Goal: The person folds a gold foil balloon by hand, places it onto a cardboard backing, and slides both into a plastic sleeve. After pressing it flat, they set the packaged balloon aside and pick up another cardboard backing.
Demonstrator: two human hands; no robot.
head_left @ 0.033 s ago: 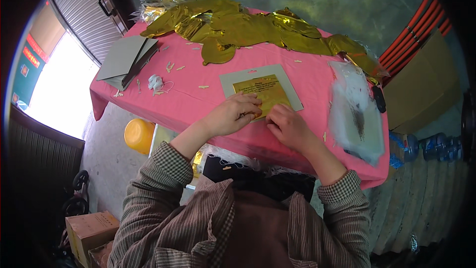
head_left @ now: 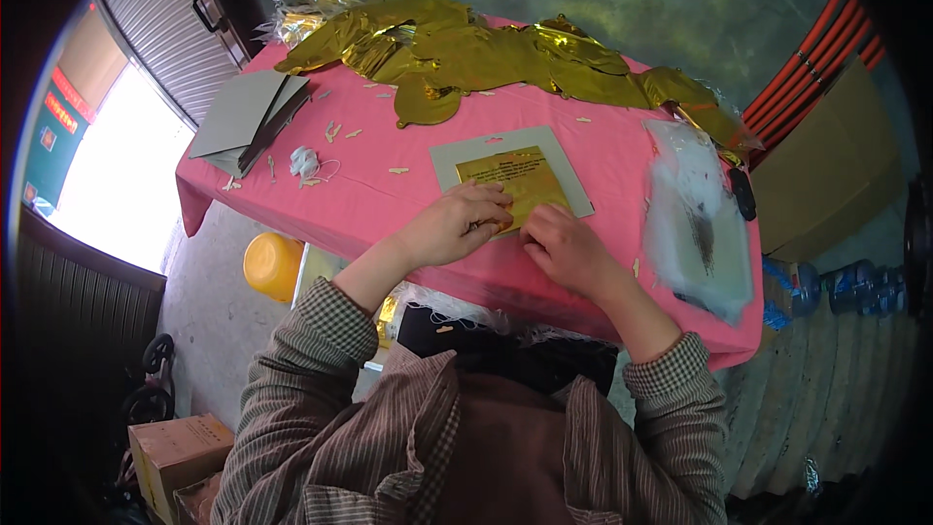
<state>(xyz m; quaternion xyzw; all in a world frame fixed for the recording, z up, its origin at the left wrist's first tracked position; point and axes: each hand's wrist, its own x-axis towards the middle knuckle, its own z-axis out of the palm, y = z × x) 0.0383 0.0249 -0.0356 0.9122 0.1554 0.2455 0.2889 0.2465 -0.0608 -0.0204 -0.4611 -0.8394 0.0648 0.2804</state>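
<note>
A folded gold foil balloon (head_left: 535, 192) with dark printed text lies on a grey card (head_left: 573, 170) that has a small hanging slot at its top edge. My left hand (head_left: 457, 224) rests over the lower left of the foil, fingers curled and pressed onto it. At the lower right edge of the foil my right hand (head_left: 566, 246) is closed, with its fingertips against the foil. The hands cover the near edge of card and foil, and the fingertips are partly hidden.
The pink-covered table (head_left: 379, 204) carries a heap of gold foil balloons (head_left: 486, 53) along its far side. Grey cards (head_left: 243, 117) and a white string bundle (head_left: 304, 162) lie left. Clear plastic bags (head_left: 695, 224) and a black object (head_left: 743, 194) lie right. A yellow bucket (head_left: 274, 265) stands below.
</note>
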